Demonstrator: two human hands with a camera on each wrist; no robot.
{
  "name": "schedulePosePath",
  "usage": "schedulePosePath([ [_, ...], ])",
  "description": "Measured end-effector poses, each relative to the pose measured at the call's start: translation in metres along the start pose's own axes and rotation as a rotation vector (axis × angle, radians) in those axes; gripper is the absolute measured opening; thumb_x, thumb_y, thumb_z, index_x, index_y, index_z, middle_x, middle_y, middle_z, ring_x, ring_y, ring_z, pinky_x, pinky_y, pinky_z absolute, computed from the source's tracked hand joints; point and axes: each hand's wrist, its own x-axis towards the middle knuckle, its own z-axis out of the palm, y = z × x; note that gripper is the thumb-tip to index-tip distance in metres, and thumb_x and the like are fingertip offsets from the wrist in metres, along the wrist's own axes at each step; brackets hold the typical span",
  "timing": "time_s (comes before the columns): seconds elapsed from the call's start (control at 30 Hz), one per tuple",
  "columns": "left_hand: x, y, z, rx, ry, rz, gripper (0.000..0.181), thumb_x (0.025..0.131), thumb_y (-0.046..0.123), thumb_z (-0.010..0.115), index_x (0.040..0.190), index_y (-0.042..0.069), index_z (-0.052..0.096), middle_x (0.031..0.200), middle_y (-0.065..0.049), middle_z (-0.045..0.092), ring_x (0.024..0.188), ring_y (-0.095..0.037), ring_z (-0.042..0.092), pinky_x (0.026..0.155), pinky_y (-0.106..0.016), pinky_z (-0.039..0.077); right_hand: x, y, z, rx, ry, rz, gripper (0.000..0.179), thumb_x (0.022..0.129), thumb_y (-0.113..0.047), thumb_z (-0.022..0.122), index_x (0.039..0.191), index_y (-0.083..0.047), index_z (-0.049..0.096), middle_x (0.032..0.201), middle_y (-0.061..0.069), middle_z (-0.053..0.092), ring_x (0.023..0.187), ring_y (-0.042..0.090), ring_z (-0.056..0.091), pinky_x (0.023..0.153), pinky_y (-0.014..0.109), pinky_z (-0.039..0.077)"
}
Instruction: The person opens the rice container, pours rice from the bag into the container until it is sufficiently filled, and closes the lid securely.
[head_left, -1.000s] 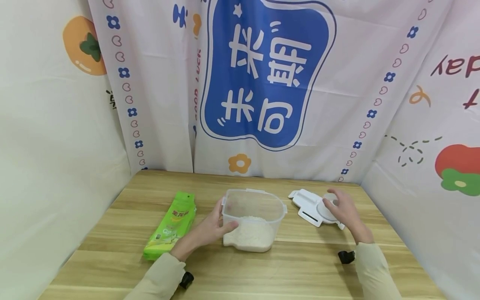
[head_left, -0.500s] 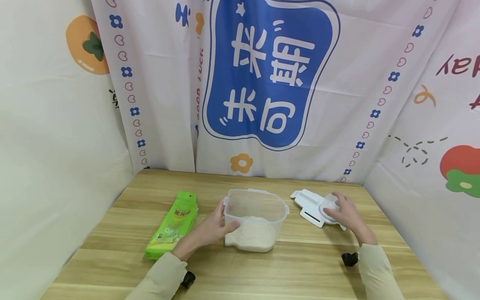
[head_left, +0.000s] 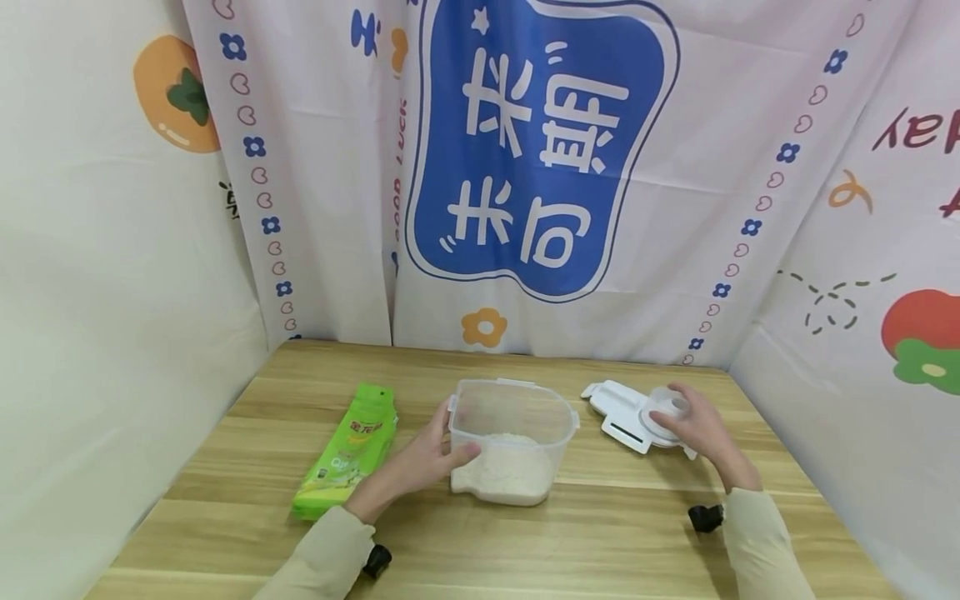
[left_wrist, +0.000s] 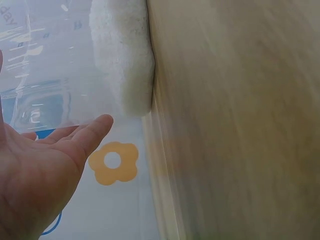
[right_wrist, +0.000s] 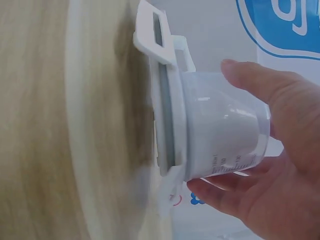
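Observation:
A clear plastic container (head_left: 517, 408) stands upright in the middle of the table, partly filled with white rice (head_left: 502, 471). My left hand (head_left: 435, 454) holds it at its left side, thumb at the front and fingers towards the back. In the left wrist view the fingers lie along the clear wall. At the right lies a white lid (head_left: 618, 408) with side flaps. A translucent measuring cup (right_wrist: 225, 125) with printed marks sits mouth down against it. My right hand (head_left: 697, 425) grips this cup between thumb and fingers.
A green bag (head_left: 348, 458) with printed lettering lies left of the container. The wooden table (head_left: 570, 542) ends at hanging printed cloths (head_left: 337, 208) at the back and both sides. Black wrist cameras (head_left: 706, 518) stick out by the sleeves.
The whole view has shifted slightly. My right hand has moved a little to the right at the measuring cup. My left hand and the container stay in place.

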Motion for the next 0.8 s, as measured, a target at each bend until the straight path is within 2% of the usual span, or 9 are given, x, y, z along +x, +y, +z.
schedulePosePath([
  [0.23, -0.001, 0.001, 0.0, 0.011, 0.003, -0.006, 0.094, 0.094, 0.04, 0.064, 0.158, 0.024, -0.003, 0.16, -0.022, 0.024, 0.147, -0.036, 0.03, 0.108, -0.045, 0.045, -0.001, -0.006, -0.007, 0.026, 0.04, 0.035, 0.076, 0.089, -0.05, 0.067, 0.139, 0.003, 0.046, 0.142, 0.032, 0.045, 0.131, 0.052, 0.038, 0.107, 0.067, 0.031],
  [0.47, -0.001, -0.001, 0.002, 0.004, 0.001, -0.009, 0.093, 0.095, 0.039, 0.064, 0.158, 0.024, -0.003, 0.16, -0.022, 0.023, 0.146, -0.037, 0.03, 0.106, -0.043, 0.047, -0.005, -0.013, -0.01, 0.064, 0.136, 0.013, 0.065, 0.088, -0.047, 0.07, 0.132, -0.001, 0.056, 0.137, 0.031, 0.051, 0.126, 0.05, 0.046, 0.101, 0.064, 0.039],
  [0.67, -0.001, -0.003, 0.002, 0.0, 0.0, -0.014, 0.093, 0.095, 0.038, 0.064, 0.158, 0.025, -0.003, 0.161, -0.02, 0.021, 0.147, -0.036, 0.028, 0.107, -0.044, 0.047, -0.006, -0.024, -0.014, 0.084, 0.18, 0.029, 0.064, 0.088, -0.05, 0.069, 0.131, -0.004, 0.058, 0.136, 0.028, 0.054, 0.123, 0.047, 0.049, 0.098, 0.06, 0.043],
  [0.8, 0.0, -0.002, 0.001, -0.009, -0.006, -0.013, 0.093, 0.095, 0.038, 0.064, 0.158, 0.025, -0.003, 0.162, -0.018, 0.02, 0.148, -0.034, 0.027, 0.105, -0.042, 0.048, -0.006, -0.032, -0.016, 0.098, 0.228, -0.008, 0.058, 0.087, -0.046, 0.071, 0.127, -0.005, 0.06, 0.133, 0.025, 0.058, 0.118, 0.043, 0.054, 0.092, 0.055, 0.047],
])
